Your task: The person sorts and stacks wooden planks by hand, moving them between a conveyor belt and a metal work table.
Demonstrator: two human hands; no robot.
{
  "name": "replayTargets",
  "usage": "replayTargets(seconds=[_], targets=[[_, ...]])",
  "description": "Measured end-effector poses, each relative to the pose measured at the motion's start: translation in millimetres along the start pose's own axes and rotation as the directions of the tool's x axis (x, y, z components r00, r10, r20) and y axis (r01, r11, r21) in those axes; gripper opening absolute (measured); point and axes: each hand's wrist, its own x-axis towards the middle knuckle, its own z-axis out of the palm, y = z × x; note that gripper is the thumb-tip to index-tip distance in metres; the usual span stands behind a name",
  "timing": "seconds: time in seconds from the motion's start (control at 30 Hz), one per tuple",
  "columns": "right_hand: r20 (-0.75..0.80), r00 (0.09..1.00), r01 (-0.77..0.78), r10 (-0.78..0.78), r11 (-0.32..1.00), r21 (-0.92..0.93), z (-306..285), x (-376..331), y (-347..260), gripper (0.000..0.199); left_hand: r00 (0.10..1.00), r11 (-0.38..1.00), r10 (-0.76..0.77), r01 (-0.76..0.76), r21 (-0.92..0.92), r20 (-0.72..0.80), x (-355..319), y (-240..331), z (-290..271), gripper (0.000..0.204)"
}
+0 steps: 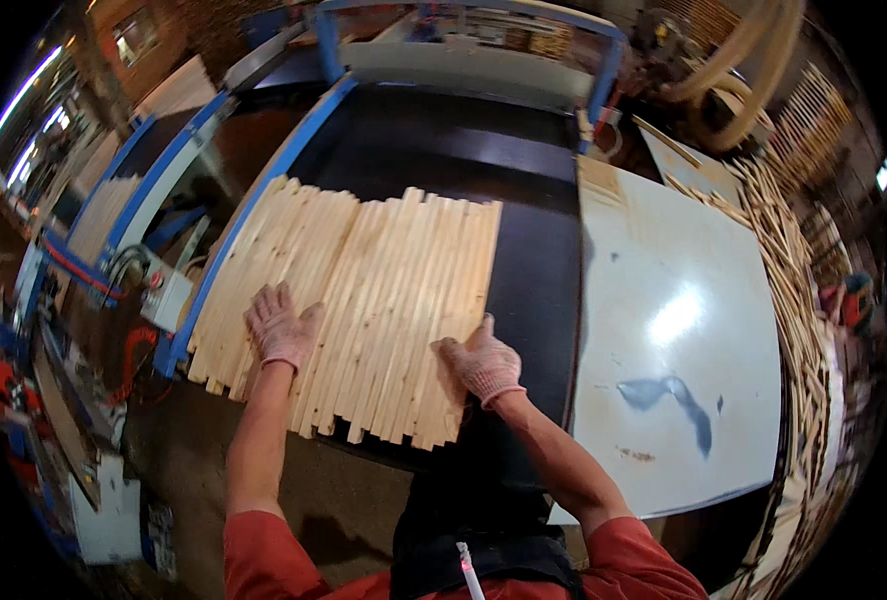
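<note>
Narrow pale wood strips (394, 270) lie side by side on a black conveyor belt (534, 250), their ends uneven at both the near and far edges. My left hand (284, 328), in a pinkish knit glove, rests flat on top of the strips left of the middle, fingers spread. At the right edge of the row, my gloved right hand (486, 362) lies against the outermost strip, its thumb over the top and its fingers along the side. Part of the right fingers is hard to make out.
Blue rails (254, 215) border the belt, with a blue frame (604, 80) across its far end. A grey-white metal table (674, 330) adjoins it on the right. Beyond that lie piled thin sticks (779, 250). A control box with a red button (164, 290) stands at the left.
</note>
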Motion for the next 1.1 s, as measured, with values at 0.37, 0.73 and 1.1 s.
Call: replayTargets(seconds=[0.37, 0.73, 1.1], targets=[[0.345, 0.831, 0.223, -0.437, 0.829, 0.513, -21, -115, 199, 0.088, 0.971, 0.850, 0.178, -0.234, -0.472, -0.162, -14, 119, 66, 0.070], [0.066, 0.998, -0.065, 0.019, -0.041, 0.997, -13, -392, 570, 0.079, 0.298, -0.117, 0.948, 0.008, -0.993, -0.109, -477, 516, 102, 0.044], [-0.023, 0.927, 0.252, 0.375, -0.574, 0.779, 54, -583, 787, 0.063, -0.338, 0.423, 0.860, 0.052, -0.905, 0.382, -791, 683, 180, 0.045]])
